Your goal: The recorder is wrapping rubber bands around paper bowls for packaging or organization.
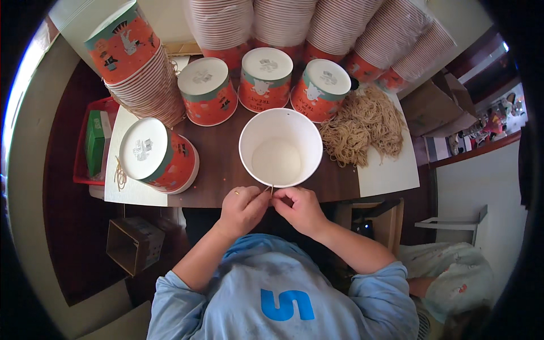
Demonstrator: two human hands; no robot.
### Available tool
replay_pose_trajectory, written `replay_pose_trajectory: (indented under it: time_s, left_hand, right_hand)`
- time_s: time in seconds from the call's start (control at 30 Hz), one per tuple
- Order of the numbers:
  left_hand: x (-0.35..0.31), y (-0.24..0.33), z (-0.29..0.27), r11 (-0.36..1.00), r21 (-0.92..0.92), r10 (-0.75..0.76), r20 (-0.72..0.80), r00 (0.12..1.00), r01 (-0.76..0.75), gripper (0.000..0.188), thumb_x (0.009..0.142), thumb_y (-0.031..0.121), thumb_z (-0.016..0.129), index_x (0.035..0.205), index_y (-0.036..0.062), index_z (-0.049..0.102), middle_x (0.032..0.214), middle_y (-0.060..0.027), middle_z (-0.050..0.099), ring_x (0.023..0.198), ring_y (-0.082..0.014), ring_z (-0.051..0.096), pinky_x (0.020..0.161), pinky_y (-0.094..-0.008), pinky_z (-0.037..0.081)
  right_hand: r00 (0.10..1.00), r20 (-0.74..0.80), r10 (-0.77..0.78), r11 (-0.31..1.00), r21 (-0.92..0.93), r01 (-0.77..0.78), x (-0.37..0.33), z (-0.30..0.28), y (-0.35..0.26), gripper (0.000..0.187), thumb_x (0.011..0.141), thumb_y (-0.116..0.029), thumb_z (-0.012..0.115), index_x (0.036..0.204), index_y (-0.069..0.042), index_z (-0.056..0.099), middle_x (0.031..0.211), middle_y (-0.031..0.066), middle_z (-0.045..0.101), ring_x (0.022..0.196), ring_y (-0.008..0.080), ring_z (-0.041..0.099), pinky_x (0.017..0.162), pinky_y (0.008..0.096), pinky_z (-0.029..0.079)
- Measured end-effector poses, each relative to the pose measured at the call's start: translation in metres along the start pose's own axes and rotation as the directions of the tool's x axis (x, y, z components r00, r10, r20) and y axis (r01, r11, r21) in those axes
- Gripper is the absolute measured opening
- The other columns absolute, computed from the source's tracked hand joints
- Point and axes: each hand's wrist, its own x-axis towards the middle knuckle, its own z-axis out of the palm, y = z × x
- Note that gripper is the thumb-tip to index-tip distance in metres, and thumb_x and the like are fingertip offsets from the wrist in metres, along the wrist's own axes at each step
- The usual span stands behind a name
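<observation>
A paper bucket (280, 158), white inside, stands mouth up at the table's near edge. At its near rim a thin tan cord (271, 190) shows between my fingertips. My left hand (243, 208) is closed in a pinch on the cord. From the other side my right hand (300, 211) pinches it too, fingertips almost touching the left ones. Whether the cord passes through the bucket wall is hidden by my fingers. A small dark hole shows in the far side of the rim.
Orange-and-green buckets (266, 79) stand upside down behind, and another bucket (144, 148) is at left. Tall nested stacks (283, 22) line the back. A heap of tan cords (362, 124) lies right. A cardboard box (136, 246) and a person's patterned clothing (459, 280) are below the table.
</observation>
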Motion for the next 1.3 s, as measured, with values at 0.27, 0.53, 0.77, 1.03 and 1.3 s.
replay_pose_trajectory:
  time_s: [0.27,0.53,0.77,1.03,1.3]
  left_hand:
    - [-0.007,0.001,0.005,0.986,0.136,-0.068,-0.172,0.983,0.092,0.03,0.064,0.001,0.072,0.093,0.0075,0.064,0.083,-0.0053,0.054,0.064,-0.0202,0.052,0.054,-0.0315,0.044]
    - [0.001,0.014,0.005,0.917,-0.09,-0.4,-0.223,0.889,0.389,0.016,0.071,0.001,0.071,0.084,0.0048,0.063,0.079,-0.007,0.056,0.063,-0.0191,0.054,0.052,-0.0269,0.044]
    - [-0.011,0.007,0.013,0.484,-0.539,-0.792,0.065,0.607,0.689,0.009,0.081,0.007,0.066,0.085,-0.0003,0.062,0.077,-0.0057,0.061,0.068,-0.0093,0.056,0.057,-0.0226,0.045]
    - [0.004,0.012,-0.005,-0.026,-0.746,-0.839,0.378,0.39,0.666,0.012,0.087,0.008,0.061,0.088,-0.0043,0.062,0.082,-0.0086,0.065,0.071,-0.0128,0.062,0.066,-0.0252,0.053]
    - [-0.003,0.004,-0.009,-0.062,-0.659,-0.83,0.451,0.327,0.75,0.016,0.086,0.009,0.062,0.091,-0.0056,0.064,0.08,-0.0084,0.066,0.071,-0.0134,0.064,0.066,-0.0245,0.053]
  right_hand:
    - [0.918,-0.209,-0.338,0.933,-0.206,0.296,0.008,0.017,0.004,0.012,0.076,-0.001,0.066,0.087,-0.003,0.063,0.081,0.0104,0.064,0.067,0.0236,0.065,0.059,0.0317,0.051]
    - [0.876,-0.279,-0.395,0.911,-0.243,0.333,0.014,0.026,0.008,0.013,0.073,-0.001,0.068,0.084,-0.004,0.062,0.08,0.0101,0.063,0.068,0.026,0.063,0.059,0.0332,0.051]
    - [0.846,-0.296,-0.444,0.876,-0.344,0.339,0.02,0.032,0.006,0.012,0.075,0.0,0.067,0.086,-0.003,0.062,0.082,0.0114,0.064,0.071,0.0264,0.063,0.062,0.0328,0.051]
    - [0.997,-0.06,-0.04,0.966,0.253,0.054,0.024,0.032,0.008,0.017,0.088,-0.004,0.055,0.1,0.003,0.064,0.09,0.0092,0.067,0.081,0.0116,0.063,0.069,0.0259,0.051]
    - [0.982,0.087,0.17,0.795,0.576,-0.189,0.026,0.036,0.005,0.019,0.087,-0.007,0.058,0.101,0.003,0.065,0.094,0.007,0.067,0.086,0.011,0.061,0.08,0.0251,0.049]
